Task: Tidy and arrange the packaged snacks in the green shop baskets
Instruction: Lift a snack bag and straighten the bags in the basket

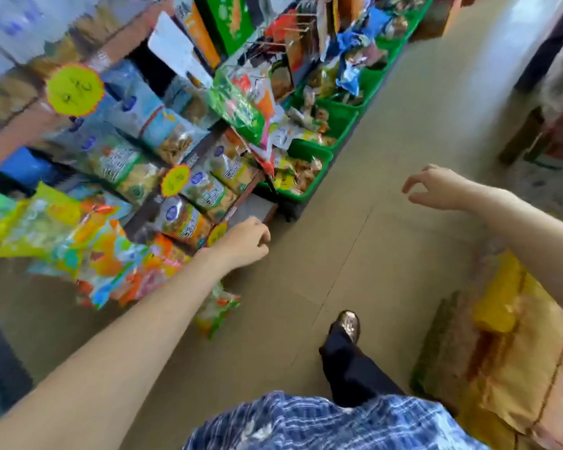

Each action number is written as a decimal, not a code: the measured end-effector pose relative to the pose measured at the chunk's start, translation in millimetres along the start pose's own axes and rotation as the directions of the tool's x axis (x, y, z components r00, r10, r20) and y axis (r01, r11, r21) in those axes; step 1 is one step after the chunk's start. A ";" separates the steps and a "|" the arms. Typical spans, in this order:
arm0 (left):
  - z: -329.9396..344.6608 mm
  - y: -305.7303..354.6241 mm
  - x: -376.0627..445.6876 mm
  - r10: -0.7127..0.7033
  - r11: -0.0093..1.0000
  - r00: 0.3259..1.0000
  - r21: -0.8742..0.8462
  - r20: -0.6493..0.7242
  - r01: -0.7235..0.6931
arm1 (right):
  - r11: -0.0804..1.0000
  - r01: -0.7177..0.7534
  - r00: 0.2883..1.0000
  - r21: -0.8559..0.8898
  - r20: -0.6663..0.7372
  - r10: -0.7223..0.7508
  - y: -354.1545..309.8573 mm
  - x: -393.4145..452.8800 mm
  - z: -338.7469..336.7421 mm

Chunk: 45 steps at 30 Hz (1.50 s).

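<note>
A row of green baskets [319, 164] runs along the floor beside the shelves, each heaped with packaged snacks [298, 172]. The left hand [244, 243] reaches toward the low shelf edge short of the nearest basket, fingers curled under, holding nothing visible. The right hand [436, 188] hovers over the floor, fingers loosely bent and empty, well apart from the baskets
</note>
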State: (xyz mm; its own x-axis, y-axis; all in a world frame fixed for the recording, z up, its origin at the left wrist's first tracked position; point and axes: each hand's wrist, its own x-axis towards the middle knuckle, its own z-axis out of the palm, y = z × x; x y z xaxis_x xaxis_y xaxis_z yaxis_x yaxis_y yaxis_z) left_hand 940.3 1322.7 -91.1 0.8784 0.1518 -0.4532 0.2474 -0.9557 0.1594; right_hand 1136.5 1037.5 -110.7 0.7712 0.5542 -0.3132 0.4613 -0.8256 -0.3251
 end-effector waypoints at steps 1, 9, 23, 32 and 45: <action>-15.2 4.1 34.2 0.013 0.999 1.000 0.031 0.012 -0.013 | 1.000 -0.020 1.000 0.014 0.005 0.020 11.6 23.7 -5.1; -127.6 39.4 254.7 0.098 0.989 0.995 0.108 0.026 -0.100 | 0.983 -0.177 0.984 0.057 0.044 0.174 84.8 175.4 -78.8; -274.2 115.7 638.9 0.132 0.989 0.969 -0.095 0.211 -0.114 | 0.925 -0.368 0.930 0.091 0.026 0.368 243.7 430.5 -246.2; -379.1 242.2 908.2 0.232 0.971 0.971 0.051 0.058 -0.235 | 0.876 -0.416 0.896 0.245 -0.055 0.441 425.8 610.4 -338.1; -485.3 354.3 1221.8 -0.086 0.950 0.995 -0.303 -0.046 0.068 | 0.966 -0.241 0.966 0.092 0.121 0.229 620.0 944.0 -512.5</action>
State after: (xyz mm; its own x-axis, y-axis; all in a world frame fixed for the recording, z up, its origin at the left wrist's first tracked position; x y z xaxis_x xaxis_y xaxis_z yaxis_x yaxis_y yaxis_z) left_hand 2299.6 1291.9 -162.8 0.8719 0.2444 -0.4243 0.4186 -0.8216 0.3869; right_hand 2375.4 994.4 -150.6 0.7977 0.3588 -0.4846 0.2194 -0.9214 -0.3209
